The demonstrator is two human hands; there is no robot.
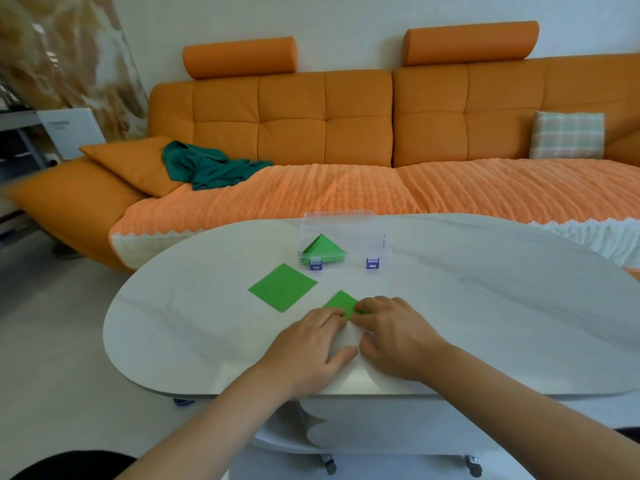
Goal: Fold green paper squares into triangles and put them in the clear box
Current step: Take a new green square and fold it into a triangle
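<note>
The flat green paper square (282,287) and the smaller green paper piece (341,302) are plain bright green. The folded paper triangles (323,249) in the clear plastic box (343,223) look darker green, and its two small latches (316,265) are violet-blue. The oval table top (485,289) is white with faint grey veining. The tufted sofa (311,116) is orange, its ribbed throw (346,188) paler orange, the crumpled cloth (207,166) teal, and the square cushion (568,135) checked pale green and peach.
</note>
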